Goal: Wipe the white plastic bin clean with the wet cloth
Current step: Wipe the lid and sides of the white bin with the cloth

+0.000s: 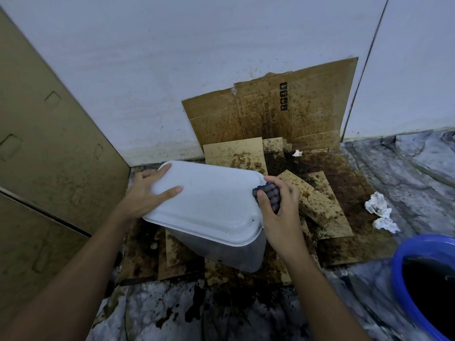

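The white plastic bin stands tilted on stained cardboard, its flat white top face toward me. My left hand grips its far left corner, thumb lying across the top. My right hand grips a blue checked wet cloth bunched against the bin's right edge. The bin's grey side wall shows below the rim.
Dirty cardboard sheets cover the floor, and one leans on the white wall. A blue bucket of dark water sits at the right. Crumpled white tissues lie on the marble floor. A brown cabinet stands at left.
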`<state>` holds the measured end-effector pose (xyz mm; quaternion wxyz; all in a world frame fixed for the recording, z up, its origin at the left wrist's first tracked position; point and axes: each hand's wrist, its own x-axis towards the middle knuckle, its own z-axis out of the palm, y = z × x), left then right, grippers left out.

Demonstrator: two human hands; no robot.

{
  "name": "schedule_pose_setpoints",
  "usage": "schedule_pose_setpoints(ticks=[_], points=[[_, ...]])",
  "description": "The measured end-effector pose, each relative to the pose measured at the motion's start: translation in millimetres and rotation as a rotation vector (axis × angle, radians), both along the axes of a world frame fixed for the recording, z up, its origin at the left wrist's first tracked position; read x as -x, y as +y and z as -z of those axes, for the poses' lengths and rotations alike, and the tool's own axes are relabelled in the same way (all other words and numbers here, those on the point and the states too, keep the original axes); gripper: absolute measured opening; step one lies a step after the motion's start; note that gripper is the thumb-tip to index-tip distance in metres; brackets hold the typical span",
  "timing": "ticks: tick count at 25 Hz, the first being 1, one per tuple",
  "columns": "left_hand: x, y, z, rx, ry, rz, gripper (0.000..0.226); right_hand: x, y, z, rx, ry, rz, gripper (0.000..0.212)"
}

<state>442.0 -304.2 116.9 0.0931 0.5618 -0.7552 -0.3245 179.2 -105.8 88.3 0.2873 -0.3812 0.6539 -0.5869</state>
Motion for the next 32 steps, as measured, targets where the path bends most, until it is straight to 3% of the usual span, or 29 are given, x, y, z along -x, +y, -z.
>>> schedule_pose_setpoints(ticks=[10, 19, 27, 32], points=[[1.9, 70.4, -12.6, 0.092, 0.216, -0.175, 0.068, 53.0, -22.7, -19.3, 0.014, 0.087, -0.154, 0.025], [22.1, 166.6, -22.5, 0.095, 0.359, -0.376, 0.067, 95.5, -76.4, -28.4, -0.039, 0.208, -0.415, 0.019], [26.8, 199.1, -9.8, 0.038, 0.324, -0.418, 0.075, 93.7, -104.1, -18.8, -0.150, 0.267, -0.491, 0.020], [13.7, 192.0, 0.3, 0.013, 0.205, -0.339, 0.075, 91.3, -91.3, -21.8, -0.138, 0.325, -0.443, 0.018]])
